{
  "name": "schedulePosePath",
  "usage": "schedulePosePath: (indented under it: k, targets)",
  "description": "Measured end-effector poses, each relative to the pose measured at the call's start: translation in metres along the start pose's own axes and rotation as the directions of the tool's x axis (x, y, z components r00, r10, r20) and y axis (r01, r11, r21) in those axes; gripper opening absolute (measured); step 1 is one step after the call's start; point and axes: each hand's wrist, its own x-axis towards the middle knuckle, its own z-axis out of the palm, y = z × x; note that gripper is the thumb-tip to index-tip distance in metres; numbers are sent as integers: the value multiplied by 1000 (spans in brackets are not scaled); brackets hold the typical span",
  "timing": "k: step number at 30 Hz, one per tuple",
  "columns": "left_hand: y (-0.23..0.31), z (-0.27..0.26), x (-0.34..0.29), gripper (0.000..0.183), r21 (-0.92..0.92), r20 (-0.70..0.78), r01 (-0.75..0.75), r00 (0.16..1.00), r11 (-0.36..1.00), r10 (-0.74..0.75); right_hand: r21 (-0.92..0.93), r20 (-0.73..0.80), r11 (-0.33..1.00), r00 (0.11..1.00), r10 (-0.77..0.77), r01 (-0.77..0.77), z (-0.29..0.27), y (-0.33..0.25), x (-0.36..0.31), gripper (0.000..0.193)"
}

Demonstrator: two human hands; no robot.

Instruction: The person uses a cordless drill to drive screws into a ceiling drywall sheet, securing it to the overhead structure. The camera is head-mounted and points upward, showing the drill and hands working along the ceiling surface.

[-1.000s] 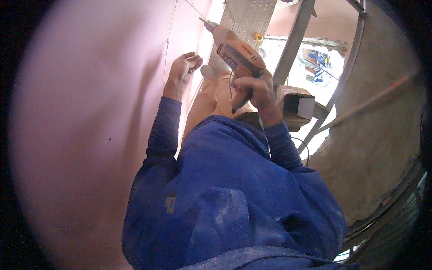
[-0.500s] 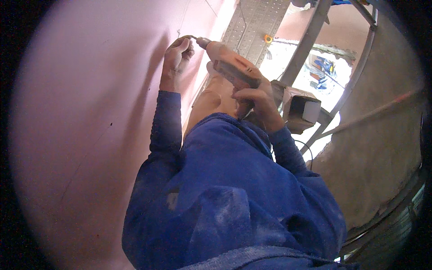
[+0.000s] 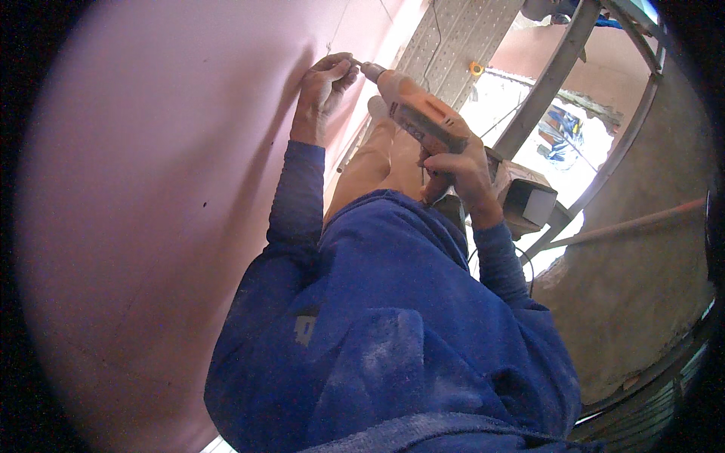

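An orange drill point(image 3: 423, 113) with a dark chuck is gripped by my right hand point(image 3: 472, 175), whose fingers wrap round its handle. It points up and to the left, toward the pink wall point(image 3: 166, 151). My left hand point(image 3: 323, 89) is close to that wall, thumb and fingers pinched together at the tip in front of the chuck. Whatever small piece sits between those fingertips is too small to name. A thin line or crack runs up the wall just above my left fingers.
Beyond my legs lies a perforated metal plank point(image 3: 461, 45) with a cable on it and a small orange round object point(image 3: 476, 69). An open cardboard box point(image 3: 521, 198) is at right, beside metal frame bars point(image 3: 547, 75). A brown wall point(image 3: 642, 302) fills the right side.
The whole view has shifted, so hands, drill and background sit farther right in the picture. My left fingertips stay at the drill's tip, and my right hand keeps its grip.
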Motion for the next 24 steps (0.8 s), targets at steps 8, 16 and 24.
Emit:
schedulePosePath:
  k: [8, 16, 24]
  targets:
    - [-2, -7, 2, 17, 102, 11, 26, 1000, 994, -27, -89, 32, 996, 999, 22, -20, -14, -6, 13, 57]
    - [-2, -15, 4, 18, 209, 34, 40, 998, 977, -48, -162, 47, 985, 997, 68, -60, -22, -22, 18, 56]
    - [4, -33, 2, 12, 358, 188, 69, 972, 931, -145, -240, 119, 970, 990, 78, -47, -44, -32, 24, 53]
